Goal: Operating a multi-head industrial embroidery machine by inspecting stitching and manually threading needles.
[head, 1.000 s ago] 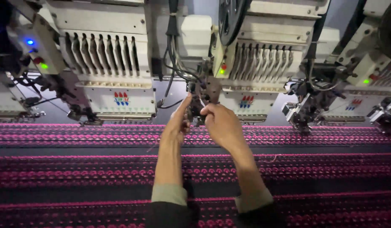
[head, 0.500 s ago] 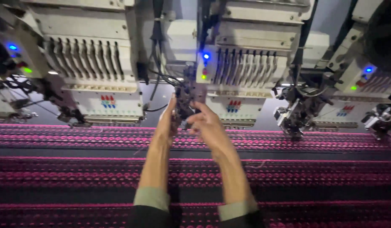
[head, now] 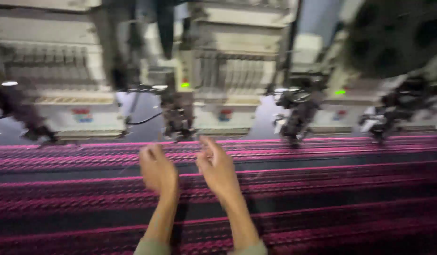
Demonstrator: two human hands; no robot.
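I have pulled both hands back from the sewing head (head: 177, 115). My left hand (head: 157, 170) and right hand (head: 217, 169) hover over the pink-striped fabric (head: 346, 189), fingers loosely curled, holding nothing.

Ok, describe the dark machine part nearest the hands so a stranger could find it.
Above the pink-striped fabric runs a row of cream embroidery heads. The dark needle assembly hangs just beyond the left hand; unlike its neighbours, a black cable curves into it.
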